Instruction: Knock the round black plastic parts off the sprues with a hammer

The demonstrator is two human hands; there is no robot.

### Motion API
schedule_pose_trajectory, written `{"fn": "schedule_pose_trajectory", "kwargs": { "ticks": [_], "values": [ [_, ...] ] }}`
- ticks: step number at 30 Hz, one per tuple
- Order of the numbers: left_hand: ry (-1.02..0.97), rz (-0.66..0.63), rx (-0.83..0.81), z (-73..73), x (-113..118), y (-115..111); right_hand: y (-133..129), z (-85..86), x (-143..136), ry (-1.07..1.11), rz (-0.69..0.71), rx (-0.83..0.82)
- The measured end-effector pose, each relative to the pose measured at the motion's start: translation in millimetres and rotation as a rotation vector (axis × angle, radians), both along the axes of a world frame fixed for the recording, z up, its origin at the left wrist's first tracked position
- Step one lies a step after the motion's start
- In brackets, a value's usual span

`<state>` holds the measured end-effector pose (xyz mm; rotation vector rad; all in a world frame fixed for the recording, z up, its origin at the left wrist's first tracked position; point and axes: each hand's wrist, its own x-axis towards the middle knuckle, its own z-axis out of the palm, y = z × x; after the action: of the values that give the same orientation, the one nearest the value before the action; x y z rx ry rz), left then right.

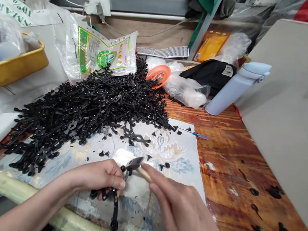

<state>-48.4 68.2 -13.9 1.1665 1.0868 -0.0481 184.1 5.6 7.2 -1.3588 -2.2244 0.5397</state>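
Note:
My left hand (pixel 105 176) is closed on a black jointed part (pixel 115 207), whose arms hang below the fingers over the front of the patterned sheet (pixel 192 145). A tool with a wooden handle (pixel 144 173) and a dark flat blade (pixel 135 163) is gripped by my right hand (pixel 177 203). Its blade lies against or just over the top end of the black part, beside my left fingertips. Behind both hands a large pile of black jointed parts (pixel 96 105) spreads across the table. Small black bits (pixel 167 165) lie on the sheet.
A pale blue bottle (pixel 226 92) leans at the back right, near a black bag (pixel 211 75) and an orange dish (pixel 158 76). A yellow basket (pixel 17 66) is at the left. A grey panel (pixel 293 109) borders the right side. A blue pen (pixel 200 135) crosses the sheet's edge.

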Motion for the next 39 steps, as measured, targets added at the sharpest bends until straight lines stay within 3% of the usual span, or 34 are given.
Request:
{"fn": "schedule_pose_trajectory", "kwargs": {
  "ticks": [3, 9, 13, 16, 19, 24, 28, 33, 36, 39],
  "values": [
    [-0.004, -0.017, 0.014, -0.2, -0.7, 1.1, -1.7, -2.5, 0.4, 0.134, -0.033, 0.051],
    [0.019, -0.04, 0.021, 2.2, -0.1, 3.7, -3.0, 4.9, 3.1, 0.009, -0.008, -0.118],
    [0.015, -0.06, 0.024, 4.5, 1.8, 5.3, -4.3, 15.2, 5.5, 0.182, -0.051, -0.017],
    [0.012, -0.059, 0.014, 5.9, 2.8, 6.5, -3.6, 9.3, 2.9, 0.073, -0.019, 0.041],
    [0.01, -0.055, 0.0, 5.0, 2.5, 7.5, -1.3, 5.4, 2.7, -0.089, 0.008, -0.015],
    [-0.007, -0.054, -0.028, -0.6, 0.0, 8.4, -0.6, 7.2, 4.7, 0.088, -0.03, 0.018],
    [-0.013, -0.029, -0.043, -3.9, -1.2, 8.3, -0.5, -0.4, 1.5, -0.073, 0.004, -0.061],
    [-0.021, -0.011, -0.048, -5.1, -1.6, 8.3, -4.4, -1.6, -2.1, 0.029, -0.053, -0.039],
    [-0.025, -0.003, -0.05, -5.0, -2.0, 8.6, -4.4, -3.9, -5.4, -0.048, -0.049, -0.127],
    [-0.05, 0.011, -0.043, -4.5, -3.7, 7.9, 0.9, -5.3, 0.1, 0.035, -0.074, -0.218]
  ]
}}
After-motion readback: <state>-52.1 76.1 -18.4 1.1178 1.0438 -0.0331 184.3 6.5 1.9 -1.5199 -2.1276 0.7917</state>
